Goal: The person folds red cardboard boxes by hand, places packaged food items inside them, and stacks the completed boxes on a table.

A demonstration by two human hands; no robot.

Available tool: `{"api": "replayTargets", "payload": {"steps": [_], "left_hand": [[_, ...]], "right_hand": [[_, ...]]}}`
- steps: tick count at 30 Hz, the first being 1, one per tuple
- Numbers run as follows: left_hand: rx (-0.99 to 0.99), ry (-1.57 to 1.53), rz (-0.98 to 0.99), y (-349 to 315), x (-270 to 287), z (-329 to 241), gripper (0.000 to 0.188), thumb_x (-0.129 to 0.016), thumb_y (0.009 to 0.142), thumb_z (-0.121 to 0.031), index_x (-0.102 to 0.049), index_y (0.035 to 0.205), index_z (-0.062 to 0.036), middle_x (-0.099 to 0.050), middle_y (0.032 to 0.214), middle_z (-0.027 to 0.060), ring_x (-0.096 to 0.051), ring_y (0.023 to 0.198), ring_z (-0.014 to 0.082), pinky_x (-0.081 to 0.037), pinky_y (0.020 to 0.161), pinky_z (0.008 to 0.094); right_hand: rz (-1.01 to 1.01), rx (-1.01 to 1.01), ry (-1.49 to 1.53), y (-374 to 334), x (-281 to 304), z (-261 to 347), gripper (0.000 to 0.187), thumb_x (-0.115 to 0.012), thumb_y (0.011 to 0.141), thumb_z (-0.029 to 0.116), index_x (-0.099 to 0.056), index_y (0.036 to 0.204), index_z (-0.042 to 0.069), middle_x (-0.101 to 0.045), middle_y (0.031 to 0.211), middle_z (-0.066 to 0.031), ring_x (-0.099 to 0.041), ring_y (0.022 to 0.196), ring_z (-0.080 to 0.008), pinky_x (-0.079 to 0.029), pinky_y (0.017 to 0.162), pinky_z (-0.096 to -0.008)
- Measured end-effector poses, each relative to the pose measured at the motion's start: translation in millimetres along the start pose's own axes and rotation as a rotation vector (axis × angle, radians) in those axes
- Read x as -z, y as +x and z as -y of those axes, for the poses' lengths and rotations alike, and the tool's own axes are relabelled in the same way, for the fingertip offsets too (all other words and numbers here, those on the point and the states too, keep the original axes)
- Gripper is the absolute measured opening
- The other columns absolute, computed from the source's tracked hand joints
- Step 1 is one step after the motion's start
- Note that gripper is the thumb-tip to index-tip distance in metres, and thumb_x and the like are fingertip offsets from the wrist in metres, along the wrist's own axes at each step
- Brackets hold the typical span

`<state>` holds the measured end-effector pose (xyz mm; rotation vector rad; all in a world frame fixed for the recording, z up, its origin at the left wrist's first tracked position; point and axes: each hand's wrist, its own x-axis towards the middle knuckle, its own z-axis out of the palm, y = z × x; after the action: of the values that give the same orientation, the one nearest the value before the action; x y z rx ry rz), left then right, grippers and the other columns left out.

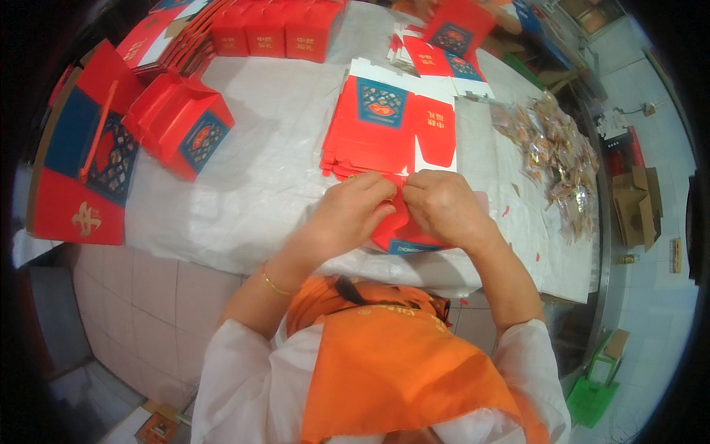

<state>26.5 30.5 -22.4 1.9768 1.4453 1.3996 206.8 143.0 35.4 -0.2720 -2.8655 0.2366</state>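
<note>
Both hands are closed on a red and blue gift box carton [396, 228] at the near edge of the table, their fingertips almost meeting on its upper part. My left hand [355, 212] pinches it from the left, and my right hand [446, 206] grips it from the right with curled fingers. The fingers cover much of the carton, so its folds cannot be made out. Just beyond my hands lies a stack of flat red carton blanks [377, 144] with blue patterned panels. To the left, a folded red box [181, 122] stands tilted on the table.
A large red gift bag [92, 159] stands at the left edge. Folded red boxes [277, 33] line the far side of the white-covered table [251, 118]. Small clear packets [562, 159] are heaped at right. Across the table, a person's hand holds a red carton [460, 28].
</note>
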Motion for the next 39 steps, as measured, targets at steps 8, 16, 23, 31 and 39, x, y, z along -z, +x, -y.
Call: {"api": "replayTargets", "payload": {"steps": [8, 16, 23, 31, 39], "left_hand": [[0.076, -0.010, -0.014, -5, -2, 17, 0.010, -0.070, 0.091, -0.003, -0.063, 0.097, -0.0021, -0.063, 0.090, 0.0144, -0.065, 0.080, 0.0300, -0.054, 0.071, 0.0358], [0.376, -0.480, -0.035, -12, -4, 19, 0.013, -0.065, 0.096, -0.002, -0.062, 0.108, -0.0012, -0.065, 0.097, 0.0052, -0.064, 0.087, 0.0142, -0.054, 0.077, 0.0295], [0.259, -0.358, -0.081, -24, -6, 23, 0.017, -0.070, 0.092, -0.002, -0.064, 0.108, -0.0001, -0.066, 0.100, 0.0065, -0.064, 0.090, 0.0138, -0.053, 0.079, 0.0280], [0.087, 0.083, -0.220, -25, -12, 10, 0.010, -0.076, 0.086, 0.000, -0.067, 0.092, -0.0001, -0.066, 0.086, 0.0105, -0.065, 0.073, 0.0195, -0.053, 0.067, 0.0300], [0.377, -0.175, -0.403, -38, -14, 34, 0.005, -0.069, 0.094, -0.003, -0.065, 0.092, -0.0011, -0.065, 0.084, 0.0047, -0.062, 0.073, 0.0129, -0.050, 0.065, 0.0269]], "right_hand": [[0.059, -0.087, -0.005, 2, 0, 0, 0.006, -0.070, 0.078, 0.006, -0.064, 0.081, 0.005, -0.063, 0.080, -0.0090, -0.065, 0.076, -0.0303, -0.053, 0.064, -0.0428], [0.037, -0.087, -0.015, 0, 15, 4, 0.010, -0.075, 0.083, 0.015, -0.070, 0.087, 0.008, -0.062, 0.079, -0.0069, -0.065, 0.075, -0.0283, -0.052, 0.063, -0.0414], [0.071, -0.114, -0.022, 0, 24, 6, 0.011, -0.075, 0.085, 0.019, -0.071, 0.090, 0.009, -0.065, 0.080, -0.0069, -0.067, 0.079, -0.0287, -0.053, 0.065, -0.0425], [0.083, -0.110, -0.022, -4, 28, 7, 0.012, -0.074, 0.084, 0.016, -0.070, 0.092, 0.008, -0.065, 0.083, -0.0078, -0.067, 0.082, -0.0297, -0.054, 0.069, -0.0433], [0.009, -0.110, -0.014, -8, 32, 6, 0.015, -0.077, 0.082, 0.011, -0.071, 0.095, 0.008, -0.064, 0.083, -0.0087, -0.065, 0.078, -0.0310, -0.052, 0.069, -0.0419]]}}
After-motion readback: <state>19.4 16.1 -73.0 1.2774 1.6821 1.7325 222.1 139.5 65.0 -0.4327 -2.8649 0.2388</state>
